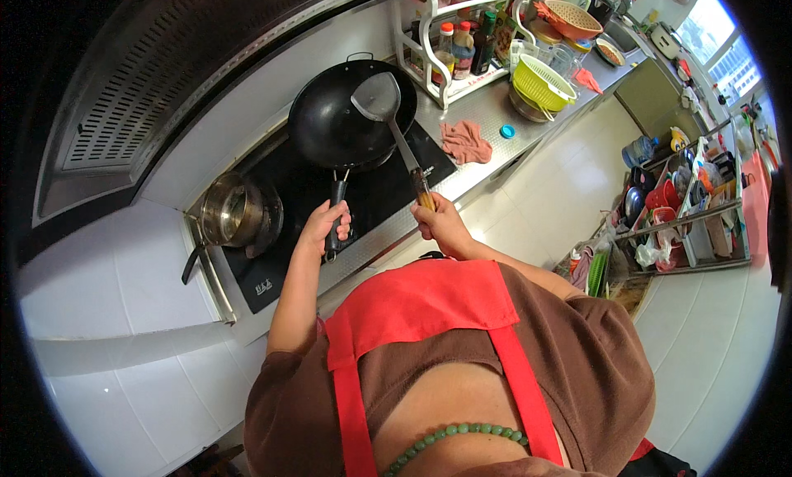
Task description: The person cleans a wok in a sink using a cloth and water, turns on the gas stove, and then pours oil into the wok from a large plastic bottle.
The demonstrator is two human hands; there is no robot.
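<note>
My left hand (325, 224) is wrapped around the black handle (337, 195) of a dark wok (328, 121), which sits over the right part of the black glass cooktop (278, 285). In my right hand (442, 224) is a metal wok spatula (378, 98), gripped by the brown end of its handle. Its broad blade appears over the wok's right side; whether it touches the metal I cannot tell. The bowl of the wok looks bare apart from some sheen. A metal saucepan (230, 209) with a dark handle stands on the cooktop's left burner.
A crumpled pink cloth (466, 141) and a blue cap (507, 131) lie on the steel counter right of the cooktop. Behind them stands a white rack (442, 96) of sauce bottles, beside a green colander (541, 81). The range hood (117, 118) overhangs the left. A loaded shelf (687, 229) stands right.
</note>
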